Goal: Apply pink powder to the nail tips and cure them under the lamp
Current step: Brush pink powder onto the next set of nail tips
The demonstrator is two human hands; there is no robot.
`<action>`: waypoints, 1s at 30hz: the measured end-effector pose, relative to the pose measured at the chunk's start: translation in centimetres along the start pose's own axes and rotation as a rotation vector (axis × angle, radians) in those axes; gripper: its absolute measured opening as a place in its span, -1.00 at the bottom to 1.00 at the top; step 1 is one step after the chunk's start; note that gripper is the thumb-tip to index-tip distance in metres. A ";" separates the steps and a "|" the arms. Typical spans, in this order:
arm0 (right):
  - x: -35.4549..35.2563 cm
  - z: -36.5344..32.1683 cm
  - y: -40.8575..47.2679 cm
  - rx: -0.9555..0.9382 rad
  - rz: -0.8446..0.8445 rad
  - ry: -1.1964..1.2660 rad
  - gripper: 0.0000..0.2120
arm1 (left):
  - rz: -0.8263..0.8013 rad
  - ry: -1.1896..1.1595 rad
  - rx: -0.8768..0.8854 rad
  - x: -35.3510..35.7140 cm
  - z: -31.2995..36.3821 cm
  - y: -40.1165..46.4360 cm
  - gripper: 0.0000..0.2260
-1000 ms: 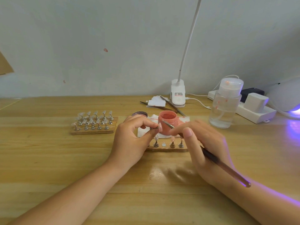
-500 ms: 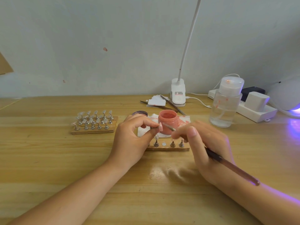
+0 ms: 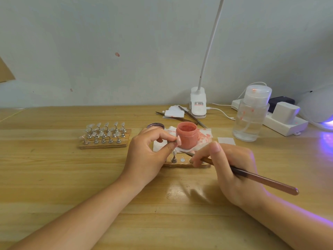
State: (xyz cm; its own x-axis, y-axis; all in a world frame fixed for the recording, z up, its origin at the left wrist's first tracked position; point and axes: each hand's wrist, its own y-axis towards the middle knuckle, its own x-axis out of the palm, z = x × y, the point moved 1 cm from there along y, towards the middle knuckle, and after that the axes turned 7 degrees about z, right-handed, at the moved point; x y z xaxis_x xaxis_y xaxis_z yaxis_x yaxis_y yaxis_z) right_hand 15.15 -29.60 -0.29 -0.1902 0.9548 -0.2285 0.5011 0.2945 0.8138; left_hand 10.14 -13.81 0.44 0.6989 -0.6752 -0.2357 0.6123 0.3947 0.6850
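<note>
An open jar of pink powder (image 3: 186, 135) stands on a stained white tissue (image 3: 204, 137) at the table's middle. My left hand (image 3: 146, 156) pinches a small metal stand with a pink nail tip (image 3: 179, 141) right beside the jar. My right hand (image 3: 228, 165) holds a long brown brush (image 3: 261, 179), its tip pointing left, low over a short wooden strip (image 3: 182, 165) with metal nail stands. A white curing lamp (image 3: 319, 109) glows violet at the far right edge.
A wooden block with several clear nail tips on stands (image 3: 105, 136) sits to the left. A clear pump bottle (image 3: 251, 114), a white power strip (image 3: 284, 121), a clip lamp base (image 3: 198, 103), spare tools (image 3: 191, 116) and a small lid (image 3: 155, 126) stand behind the jar.
My right hand has drawn the brush down and right, away from the nail tip and jar, toward the short strip. My left hand keeps the nail tip beside the jar.
</note>
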 end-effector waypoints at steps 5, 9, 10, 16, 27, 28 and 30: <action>0.2 0.0 0.1 0.006 -0.019 -0.093 -0.56 | 0.004 0.005 0.000 0.0 -0.1 0.0 -0.71; 0.0 -0.1 0.0 0.011 -0.008 -0.024 -0.55 | 0.017 0.000 -0.002 0.1 0.1 0.0 -0.68; 0.0 -0.2 0.1 -0.002 -0.001 -0.055 -0.55 | 0.013 0.001 0.000 0.1 0.1 0.0 -0.69; 0.1 -0.4 0.0 0.008 -0.037 -0.004 -0.55 | 0.019 0.013 -0.038 0.0 0.0 0.0 -0.68; -0.1 -0.4 0.4 0.067 0.084 0.099 -0.58 | -0.030 0.009 -0.030 0.0 0.3 0.0 -0.81; -0.1 -0.4 0.4 0.065 0.076 0.086 -0.59 | -0.032 0.003 -0.042 0.0 0.2 -0.1 -0.82; -0.1 -0.4 0.5 0.051 0.068 0.049 -0.60 | -0.033 0.004 -0.033 0.0 0.2 -0.1 -0.82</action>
State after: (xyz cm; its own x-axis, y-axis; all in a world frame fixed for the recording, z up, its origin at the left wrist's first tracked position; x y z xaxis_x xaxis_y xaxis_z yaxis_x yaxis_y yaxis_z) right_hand 15.06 -29.55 0.33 -0.1947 0.9698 -0.1466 0.5560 0.2322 0.7981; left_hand 10.01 -13.96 0.50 0.6793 -0.6859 -0.2608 0.6471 0.3923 0.6537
